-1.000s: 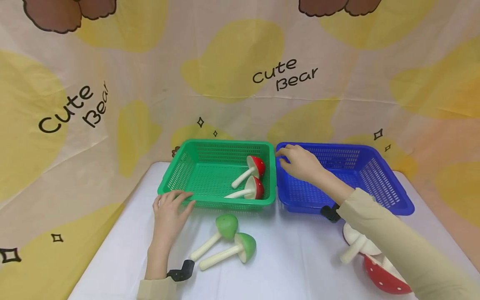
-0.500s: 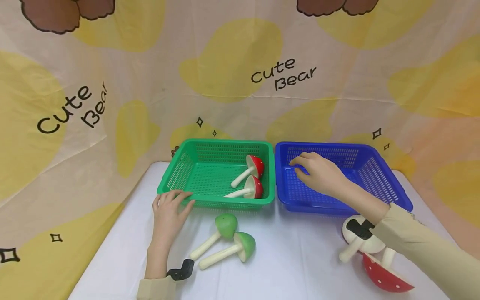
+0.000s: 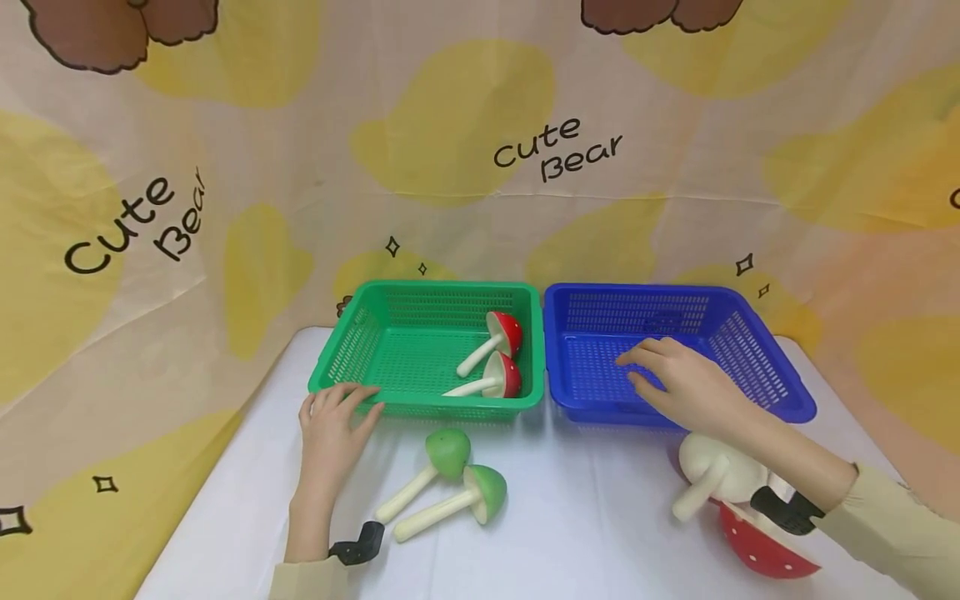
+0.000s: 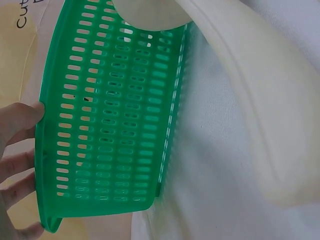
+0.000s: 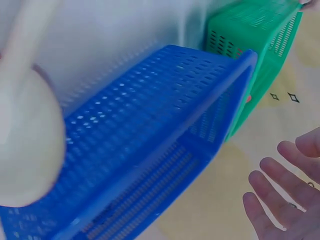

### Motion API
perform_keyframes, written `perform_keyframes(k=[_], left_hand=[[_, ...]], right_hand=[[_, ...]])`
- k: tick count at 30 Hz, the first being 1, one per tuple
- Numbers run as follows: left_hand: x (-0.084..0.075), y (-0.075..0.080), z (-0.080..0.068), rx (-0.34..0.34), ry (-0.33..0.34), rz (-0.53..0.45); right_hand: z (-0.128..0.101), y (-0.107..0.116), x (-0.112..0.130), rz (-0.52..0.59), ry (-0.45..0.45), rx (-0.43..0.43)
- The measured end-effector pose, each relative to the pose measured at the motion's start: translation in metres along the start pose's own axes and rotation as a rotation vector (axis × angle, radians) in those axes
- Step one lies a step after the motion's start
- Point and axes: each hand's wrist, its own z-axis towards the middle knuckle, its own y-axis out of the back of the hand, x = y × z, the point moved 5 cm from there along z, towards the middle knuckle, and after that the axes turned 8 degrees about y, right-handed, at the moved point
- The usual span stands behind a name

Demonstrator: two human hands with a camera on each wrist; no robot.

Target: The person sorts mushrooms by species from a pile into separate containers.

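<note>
My left hand [image 3: 326, 442] holds the near left rim of the green basket [image 3: 412, 403], fingers over the edge and thumb in front. Two red-capped toy mushrooms [image 3: 507, 332] lie at the right inside that basket. Over the front of the blue basket [image 3: 558, 408], my right hand [image 3: 678, 379] hovers with loosely bent fingers and nothing in them. In the right wrist view its fingers [image 5: 277, 187] are spread apart. Two green-capped mushrooms [image 3: 487, 493] lie in front of the green basket. A mushroom with its pale underside [image 3: 720, 467] showing lies below the right forearm.
A larger red cap with white dots [image 3: 765, 546] lies at the right front, partly behind the right wrist's black camera [image 3: 786, 508]. Both baskets stand side by side on a white cloth [image 3: 570, 533], before a yellow-patterned curtain [image 3: 450, 117].
My right hand has drawn back to the right and nearer, from the blue basket's left rim to over its front. The left hand stays at the green rim. The view has shifted slightly.
</note>
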Motion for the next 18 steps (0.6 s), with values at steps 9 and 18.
perform_keyframes(k=[9, 18], left_hand=[[0.001, 0.001, 0.000, -0.016, -0.002, 0.004], [0.002, -0.002, 0.000, -0.003, 0.007, 0.002]], right_hand=[[-0.038, -0.002, -0.008, 0.001, -0.014, -0.060], [-0.069, -0.014, -0.014, 0.000, -0.074, -0.061]])
